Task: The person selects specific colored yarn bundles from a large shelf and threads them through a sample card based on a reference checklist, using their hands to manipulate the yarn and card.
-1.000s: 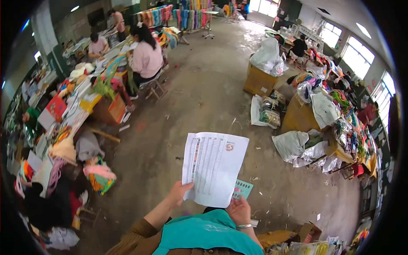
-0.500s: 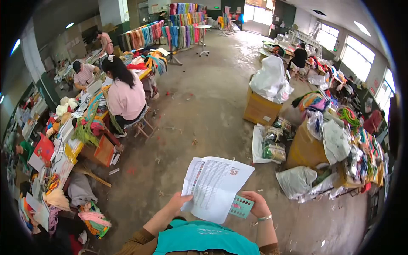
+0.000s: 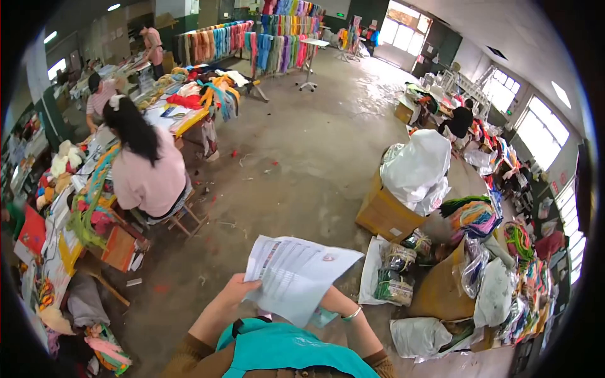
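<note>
A creased white printed sheet (image 3: pixel 296 271), with table rows and a small reddish logo, hangs in front of my body. My left hand (image 3: pixel 241 288) is closed on its left edge, thumb on top. My right hand (image 3: pixel 339 301), with a bracelet at the wrist, is partly behind the sheet's right side. Just below it, part of a pale green card (image 3: pixel 323 317) shows from under the sheet. The right fingers themselves are hidden by the paper. Below both hands is my teal apron (image 3: pixel 277 346).
A person in pink (image 3: pixel 151 160) sits at a yarn-covered table on the left. To the right stand a cardboard box (image 3: pixel 387 205) topped with white plastic, bagged yarn bundles (image 3: pixel 394 283) and a plastic sack (image 3: pixel 421 337). Racks of coloured yarn (image 3: pixel 287 47) stand at the back.
My right hand has moved left behind the sheet, taking the green card mostly out of sight. The sheet has tilted flatter. My view has shifted forward; the seated person and boxes appear nearer.
</note>
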Demonstrator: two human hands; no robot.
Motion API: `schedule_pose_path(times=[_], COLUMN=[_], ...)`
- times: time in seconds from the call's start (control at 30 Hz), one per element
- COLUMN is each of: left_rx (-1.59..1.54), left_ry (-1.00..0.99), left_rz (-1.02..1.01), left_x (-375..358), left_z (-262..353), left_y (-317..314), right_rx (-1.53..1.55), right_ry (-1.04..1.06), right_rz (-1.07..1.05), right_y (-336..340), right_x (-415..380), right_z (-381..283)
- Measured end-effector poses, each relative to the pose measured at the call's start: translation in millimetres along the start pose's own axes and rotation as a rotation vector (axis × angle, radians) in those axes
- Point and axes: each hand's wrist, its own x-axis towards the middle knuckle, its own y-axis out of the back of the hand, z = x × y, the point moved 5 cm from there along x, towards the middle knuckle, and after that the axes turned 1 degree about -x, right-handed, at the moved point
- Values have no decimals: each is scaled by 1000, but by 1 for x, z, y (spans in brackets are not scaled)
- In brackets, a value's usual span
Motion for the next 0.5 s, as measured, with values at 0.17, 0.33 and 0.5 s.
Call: schedule_pose_path(times=[0.17, 0.33, 0.5], left_rx=[-3, -102, -149], left_ry=[54, 14, 31], left_rz=[-108, -118, -202], left_x=[150, 286, 409], left_z=[39, 82, 157], left_y=[-51, -94, -147], right_rx=[108, 457, 462], right_ry=[-67, -412, -136], right_rz=[226, 646, 667], right_y=[104, 192, 310], right_x=[46, 75, 205], right_z=[31, 128, 103])
